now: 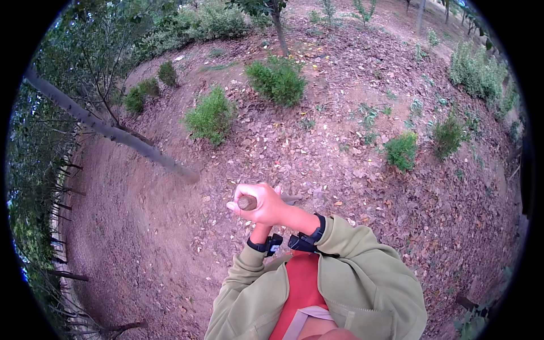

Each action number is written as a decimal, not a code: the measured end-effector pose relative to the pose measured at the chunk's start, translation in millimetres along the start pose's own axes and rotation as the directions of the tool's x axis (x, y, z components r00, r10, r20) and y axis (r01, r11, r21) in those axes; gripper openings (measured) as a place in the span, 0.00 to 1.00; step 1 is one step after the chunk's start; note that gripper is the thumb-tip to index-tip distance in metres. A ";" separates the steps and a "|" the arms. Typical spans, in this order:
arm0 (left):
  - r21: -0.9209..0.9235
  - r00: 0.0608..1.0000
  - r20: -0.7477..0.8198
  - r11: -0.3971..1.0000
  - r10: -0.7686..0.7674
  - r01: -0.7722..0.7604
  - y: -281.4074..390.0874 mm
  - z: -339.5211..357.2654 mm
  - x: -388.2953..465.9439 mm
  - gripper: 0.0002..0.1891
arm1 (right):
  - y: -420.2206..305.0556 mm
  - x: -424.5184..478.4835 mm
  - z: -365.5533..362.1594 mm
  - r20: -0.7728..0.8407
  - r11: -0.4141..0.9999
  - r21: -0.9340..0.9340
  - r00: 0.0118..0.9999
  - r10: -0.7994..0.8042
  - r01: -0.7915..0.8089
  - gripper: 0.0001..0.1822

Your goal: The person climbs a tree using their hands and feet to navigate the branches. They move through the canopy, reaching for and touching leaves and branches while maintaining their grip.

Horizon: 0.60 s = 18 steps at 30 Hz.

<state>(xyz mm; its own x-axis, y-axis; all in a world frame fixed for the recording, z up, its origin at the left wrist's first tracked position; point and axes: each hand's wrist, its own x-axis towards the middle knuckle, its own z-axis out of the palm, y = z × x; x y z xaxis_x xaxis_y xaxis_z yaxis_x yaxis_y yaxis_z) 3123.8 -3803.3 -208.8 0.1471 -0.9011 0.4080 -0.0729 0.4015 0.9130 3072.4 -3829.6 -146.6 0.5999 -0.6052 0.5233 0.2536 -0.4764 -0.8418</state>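
My right hand [264,205] is wrapped around the top of a wooden tool handle [247,202], whose rounded end points up at me. My left hand [278,190] lies lower on the same handle, mostly hidden behind the right; a fingertip shows beside the shaft. To the right of my hands, the shaft [291,198] comes out again and slants down towards the leafy ground. What sort of head the tool has is hard to make out against the leaves. Both wrists wear black straps with small devices [302,242] on them.
Dry leaves [297,144] and bare soil [157,229] cover the ground. A slim tree trunk [127,140] rises at left. Small green shrubs [211,115] stand ahead, with another shrub [401,151] to the right. A second tree trunk [280,34] stands farther off.
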 end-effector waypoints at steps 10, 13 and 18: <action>-0.030 0.981 0.100 0.986 0.167 -0.165 -67.2 0.2 146.2 0.10 | 58.8 101.6 -101.9 -0.081 0.987 0.139 0.992 0.099 -0.087 0.12; -0.015 0.974 0.086 0.978 0.210 -0.210 -88.2 7.1 185.2 0.10 | 79.7 126.5 -135.8 -0.046 0.978 0.177 0.991 0.122 -0.112 0.11; 0.033 0.953 0.056 0.954 0.297 -0.299 -128.5 30.4 263.3 0.10 | 130.6 187.1 -198.8 -0.038 0.931 0.336 0.986 0.165 -0.143 0.11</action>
<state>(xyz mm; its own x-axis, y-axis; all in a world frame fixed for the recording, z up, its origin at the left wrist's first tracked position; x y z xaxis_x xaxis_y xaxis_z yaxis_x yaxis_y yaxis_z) 3142.0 -4097.2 -219.0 0.0630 -0.7486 0.6600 -0.1457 0.6473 0.7482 3066.9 -4131.8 -132.3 0.6044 -0.6990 0.3822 0.4052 -0.1433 -0.9029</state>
